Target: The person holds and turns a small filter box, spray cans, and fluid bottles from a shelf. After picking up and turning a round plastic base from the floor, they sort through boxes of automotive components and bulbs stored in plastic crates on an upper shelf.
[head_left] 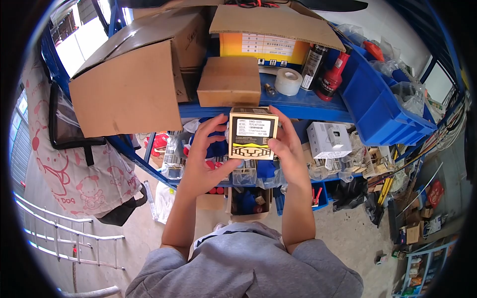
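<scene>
- the small box [252, 139] is sitting between the two hands, in front of the edge of the blue shelf [325, 110], with its printed label [252, 128] facing the wearer.
- the likeliest trouble, as i'm judging it, is a drop: the right side seems to be carrying most of the weight, so a loosening thumb could be letting the box tip toward the left.
- the right hand [294, 166] is pinching the small box, its thumb pressing the front face near the lower right and its fingers wrapping the right side; this grip is spreading only as wide as the box.
- the left hand [201, 164] is curving wide around the left side, thumb and fingers standing well apart; its thumb tip is hovering at or near the lower left corner, and i can't tell whether it is touching.
- just beyond, a brown carton [231, 82] is resting at the shelf edge, so a careless lift could be knocking it.
- farther right, a roll of tape [288, 82] and a red bottle [332, 77] are standing on the shelf, where a swinging elbow could be toppling the bottle.
- below, bagged parts [243, 176] are lying where a dropped box could be landing.
</scene>
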Demonstrator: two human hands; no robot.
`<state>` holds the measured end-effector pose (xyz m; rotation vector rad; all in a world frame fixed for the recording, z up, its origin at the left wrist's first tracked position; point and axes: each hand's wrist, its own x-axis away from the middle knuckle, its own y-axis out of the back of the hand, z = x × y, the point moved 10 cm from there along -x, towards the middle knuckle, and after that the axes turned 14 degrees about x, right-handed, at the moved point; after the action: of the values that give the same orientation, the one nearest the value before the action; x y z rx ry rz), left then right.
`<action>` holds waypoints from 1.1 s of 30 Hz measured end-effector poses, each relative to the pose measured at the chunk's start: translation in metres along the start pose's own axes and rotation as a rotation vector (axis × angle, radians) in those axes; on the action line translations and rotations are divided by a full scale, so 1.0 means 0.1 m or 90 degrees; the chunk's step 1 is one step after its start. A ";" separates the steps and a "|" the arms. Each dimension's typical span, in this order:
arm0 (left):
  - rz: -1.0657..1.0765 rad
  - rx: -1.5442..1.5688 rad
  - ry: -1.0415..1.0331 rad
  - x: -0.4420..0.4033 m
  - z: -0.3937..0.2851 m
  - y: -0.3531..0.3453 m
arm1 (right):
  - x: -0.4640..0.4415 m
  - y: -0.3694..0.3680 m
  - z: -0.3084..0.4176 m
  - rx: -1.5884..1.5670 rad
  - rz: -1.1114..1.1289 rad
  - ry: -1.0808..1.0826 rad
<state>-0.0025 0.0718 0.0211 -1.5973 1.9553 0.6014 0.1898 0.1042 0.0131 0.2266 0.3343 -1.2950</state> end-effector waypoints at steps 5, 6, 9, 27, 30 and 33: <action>-0.001 0.253 0.084 0.13 0.20 -0.02 | 0.06 -0.03 0.03 -0.002 0.016 0.009; -0.009 0.274 0.106 0.15 0.21 -0.06 | 0.06 -0.04 0.04 -0.001 0.017 0.011; -0.028 0.285 0.109 0.16 0.17 -0.12 | 0.09 -0.06 0.07 -0.043 0.023 0.015; -0.201 -0.319 -0.142 0.27 -0.70 -0.26 | 0.43 -0.20 0.27 0.161 -0.141 0.059; -0.163 -0.306 -0.109 0.28 -0.66 -0.28 | 0.43 -0.16 0.24 0.113 -0.128 0.052; -0.129 -0.264 -0.105 0.30 -0.64 -0.30 | 0.43 -0.06 0.15 0.078 -0.120 0.046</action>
<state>0.0138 0.0026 0.0501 -1.8924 1.5928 1.0676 0.1957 0.0589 0.0111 0.3528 0.3436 -1.4974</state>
